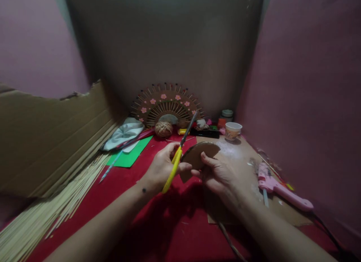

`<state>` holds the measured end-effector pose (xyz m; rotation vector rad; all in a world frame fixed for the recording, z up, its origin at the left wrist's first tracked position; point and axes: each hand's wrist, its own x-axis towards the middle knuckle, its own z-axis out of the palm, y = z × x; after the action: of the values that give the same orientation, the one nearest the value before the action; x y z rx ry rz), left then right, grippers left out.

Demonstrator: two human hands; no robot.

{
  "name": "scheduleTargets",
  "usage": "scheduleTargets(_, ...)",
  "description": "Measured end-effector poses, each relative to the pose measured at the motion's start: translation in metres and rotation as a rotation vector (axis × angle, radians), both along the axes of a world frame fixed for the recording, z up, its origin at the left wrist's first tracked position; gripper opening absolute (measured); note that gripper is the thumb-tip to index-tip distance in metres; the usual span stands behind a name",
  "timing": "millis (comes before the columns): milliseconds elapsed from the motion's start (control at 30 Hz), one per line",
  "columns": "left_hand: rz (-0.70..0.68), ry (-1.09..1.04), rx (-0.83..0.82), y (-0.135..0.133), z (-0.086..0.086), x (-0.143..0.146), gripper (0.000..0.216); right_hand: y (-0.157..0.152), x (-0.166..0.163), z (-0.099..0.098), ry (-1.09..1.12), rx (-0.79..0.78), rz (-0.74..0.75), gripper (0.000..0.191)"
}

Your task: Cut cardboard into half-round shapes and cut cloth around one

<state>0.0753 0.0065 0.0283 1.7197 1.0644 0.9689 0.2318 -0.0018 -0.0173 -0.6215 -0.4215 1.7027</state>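
Yellow-handled scissors [176,162] rest in my left hand [162,165], their dark blades slanting up and away to the right. The fingers of that hand are curled round the handle, with one fingertip close to the lower left edge of a rounded piece of brown cardboard [197,155]. My right hand [218,175] grips this piece from the right, its thumb on the near face. The cardboard is tilted up above the red table surface [180,232], and its top edge is curved. Whether my left fingers touch the cardboard I cannot tell.
A decorated fan [163,100], a twine ball [163,129] and a paper cup [233,131] stand at the back. Thin sticks [64,202], a pencil [111,166] and green paper [129,156] lie left. A pink glue gun [284,190] rests on a cardboard sheet [245,160] right.
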Motion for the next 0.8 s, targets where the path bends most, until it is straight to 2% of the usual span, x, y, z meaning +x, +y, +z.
scheduleTargets(167,-0.022,-0.083,-0.063,0.005,-0.009,-0.004,0.047,-0.001,-0.001,0.000,-0.088,-0.014,0.076,0.018)
scheduleTargets(333,-0.033,-0.103,-0.097,0.008,-0.010,-0.010,0.047,0.000,-0.002,-0.002,-0.172,0.019,0.115,0.022)
scheduleTargets(567,-0.011,-0.061,-0.186,0.019,-0.014,-0.022,0.032,0.005,0.004,-0.006,-0.237,0.162,0.146,0.027)
scheduleTargets(800,-0.080,-0.185,-0.278,0.028,-0.027,-0.028,0.027,0.009,0.009,-0.007,-0.296,0.107,0.143,0.026)
